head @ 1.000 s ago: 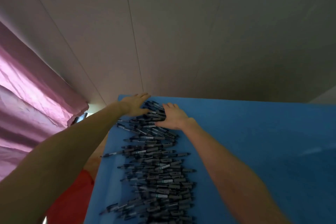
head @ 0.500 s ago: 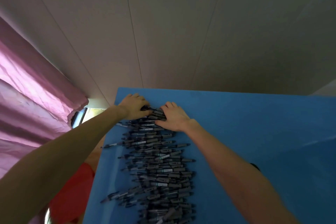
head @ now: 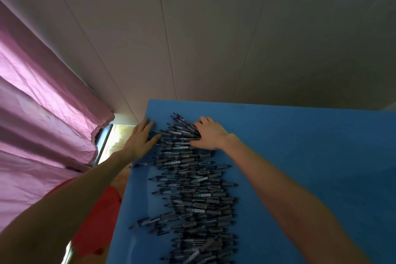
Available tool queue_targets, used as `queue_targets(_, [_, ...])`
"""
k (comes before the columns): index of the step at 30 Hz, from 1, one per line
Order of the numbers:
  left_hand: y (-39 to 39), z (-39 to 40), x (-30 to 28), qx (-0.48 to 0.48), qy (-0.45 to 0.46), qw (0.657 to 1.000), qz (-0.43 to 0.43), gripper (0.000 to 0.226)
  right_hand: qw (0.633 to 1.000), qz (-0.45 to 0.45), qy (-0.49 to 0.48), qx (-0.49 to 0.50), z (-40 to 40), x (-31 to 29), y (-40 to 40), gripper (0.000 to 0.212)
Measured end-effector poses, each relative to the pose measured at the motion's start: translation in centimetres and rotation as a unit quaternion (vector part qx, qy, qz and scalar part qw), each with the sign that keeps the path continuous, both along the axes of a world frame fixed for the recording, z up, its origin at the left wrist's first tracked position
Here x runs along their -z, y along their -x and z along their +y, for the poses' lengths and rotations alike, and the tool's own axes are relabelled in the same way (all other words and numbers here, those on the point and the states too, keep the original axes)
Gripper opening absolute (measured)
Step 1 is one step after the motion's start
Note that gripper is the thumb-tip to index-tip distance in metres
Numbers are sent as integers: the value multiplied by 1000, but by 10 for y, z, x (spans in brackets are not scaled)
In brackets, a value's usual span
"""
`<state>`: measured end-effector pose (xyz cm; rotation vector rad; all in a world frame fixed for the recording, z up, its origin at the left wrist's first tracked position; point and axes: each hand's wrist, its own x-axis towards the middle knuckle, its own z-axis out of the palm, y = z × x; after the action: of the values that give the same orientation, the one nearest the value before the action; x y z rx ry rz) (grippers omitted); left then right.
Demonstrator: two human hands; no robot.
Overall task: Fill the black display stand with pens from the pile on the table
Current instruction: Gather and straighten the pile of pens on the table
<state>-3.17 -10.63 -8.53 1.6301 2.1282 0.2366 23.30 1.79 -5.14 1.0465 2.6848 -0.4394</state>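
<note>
A long pile of pens (head: 192, 188) lies on the table (head: 310, 167), running from its near edge to its far left corner. The left hand (head: 141, 137) rests at the pile's far left end, the right hand (head: 209, 135) on its far right. A curtain (head: 42, 113) hangs left of the table, a wall (head: 214, 38) behind.

A long pile of dark grey plastic pens (head: 192, 188) runs from 6 toward 12 o'clock on the blue table (head: 300, 167). The flat left hand (head: 140, 138) touches its far end at 9 o'clock; the right hand (head: 209, 134) curls over pens at 3.
</note>
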Motion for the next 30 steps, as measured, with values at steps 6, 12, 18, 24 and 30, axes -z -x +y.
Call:
queue_targets(6, [-18,-3,2,-39,-17,999,-13,92,1000,-1,19,14,2,-8,17,78])
queue_targets(12, [-52,-11,-3,-78,-25,996,25,88,998,45,26,33,3,-6,16,46])
queue_targets(18, [-57,-24,-16,-53,-66,996,-13,82,997,64,45,21,5,-2,10,41])
queue_targets(24, [-64,-22,-21,8,-64,987,-148,105,996,86,26,15,-1,-3,13,32])
queue_targets(30, [-75,-14,-14,-48,-89,989,-112,114,998,62,27,12,-10,-5,18,32])
